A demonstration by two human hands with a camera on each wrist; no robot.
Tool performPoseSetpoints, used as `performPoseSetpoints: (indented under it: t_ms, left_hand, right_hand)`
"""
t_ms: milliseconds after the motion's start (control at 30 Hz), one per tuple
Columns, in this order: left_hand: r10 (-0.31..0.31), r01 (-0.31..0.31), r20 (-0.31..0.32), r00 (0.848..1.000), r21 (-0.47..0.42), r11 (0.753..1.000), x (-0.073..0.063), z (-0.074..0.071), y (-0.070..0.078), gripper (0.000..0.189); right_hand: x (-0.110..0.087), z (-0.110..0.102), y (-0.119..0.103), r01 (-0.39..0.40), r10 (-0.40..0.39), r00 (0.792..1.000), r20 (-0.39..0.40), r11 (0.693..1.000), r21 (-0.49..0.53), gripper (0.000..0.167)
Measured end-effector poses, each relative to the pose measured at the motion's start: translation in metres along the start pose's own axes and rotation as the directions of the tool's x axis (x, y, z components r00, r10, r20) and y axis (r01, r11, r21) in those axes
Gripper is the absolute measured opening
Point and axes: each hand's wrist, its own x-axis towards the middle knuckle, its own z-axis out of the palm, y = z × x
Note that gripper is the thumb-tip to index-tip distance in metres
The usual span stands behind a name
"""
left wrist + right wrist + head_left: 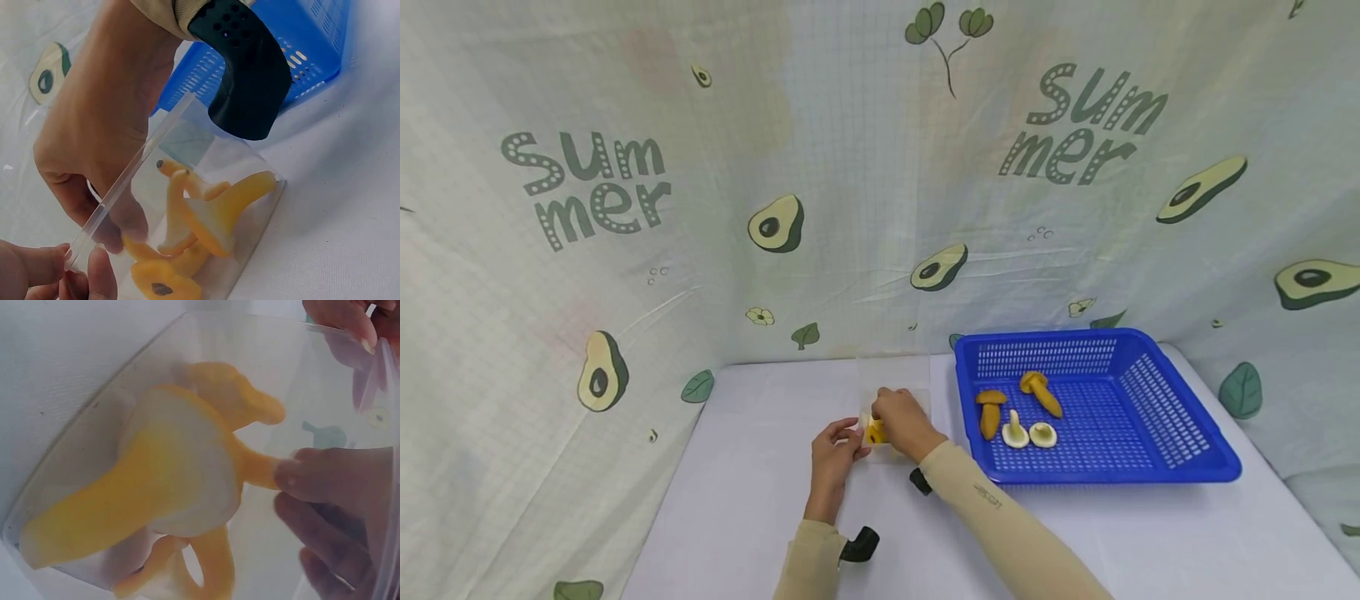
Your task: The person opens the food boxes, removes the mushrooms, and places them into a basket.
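Two beige sleeves [1015, 525] come nearest in your head view, leading to your left hand [833, 458] and right hand [906, 421], left of one blue perforated basket [1112, 477] holding four mushrooms [991, 417], two brown, two pale. Your left wrist view shows what that view mostly hides: at least four smooth yellow mushrooms [236, 209] inside one clear box [231, 159], its rim pinched by your left hand. Through its wall, your right wrist view shows your right hand clamped on one yellow stem [259, 469].
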Motion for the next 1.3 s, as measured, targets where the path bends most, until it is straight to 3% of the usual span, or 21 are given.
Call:
performPoseSetpoints:
  t_ms: [167, 333, 567, 733, 1100, 1300]
  left_hand:
    - [0.006, -0.006, 0.005, 1.000, -0.007, 1.000, -0.001, 0.001, -0.001, 0.031]
    - [0.003, -0.003, 0.004, 1.000, -0.004, 1.000, -0.002, 0.002, -0.002, 0.031]
    - [-0.014, 0.014, 0.015, 1.000, 0.018, 1.000, 0.000, 0.000, -0.002, 0.034]
    - [-0.017, 0.017, 0.013, 1.000, 0.024, 1.000, 0.001, 0.000, -0.001, 0.037]
    - [-0.030, 0.030, 0.002, 1.000, 0.016, 0.999, 0.001, 0.000, 0.002, 0.035]
    - [-0.030, 0.030, 0.001, 1.000, 0.020, 0.999, 0.001, 0.000, 0.001, 0.036]
  right_hand:
    - [-0.002, 0.000, 0.001, -0.034, 0.035, 0.999, -0.033, 0.999, 0.032, 0.013]
    - [-0.007, -0.006, 0.002, -0.043, 0.057, 0.991, -0.122, 0.993, 0.113, 0.013]
    - [-0.017, -0.030, 0.005, -0.014, 0.105, 0.949, -0.297, 0.956, 0.292, 0.015]
    - [-0.028, -0.056, 0.009, -0.061, 0.194, 0.929, -0.315, 0.920, 0.388, 0.014]
    - [-0.061, -0.096, 0.039, -0.096, 0.275, 0.874, -0.400, 0.905, 0.414, 0.016]
    - [-0.079, -0.110, 0.058, -0.134, 0.292, 0.869, -0.400, 0.916, 0.379, 0.013]
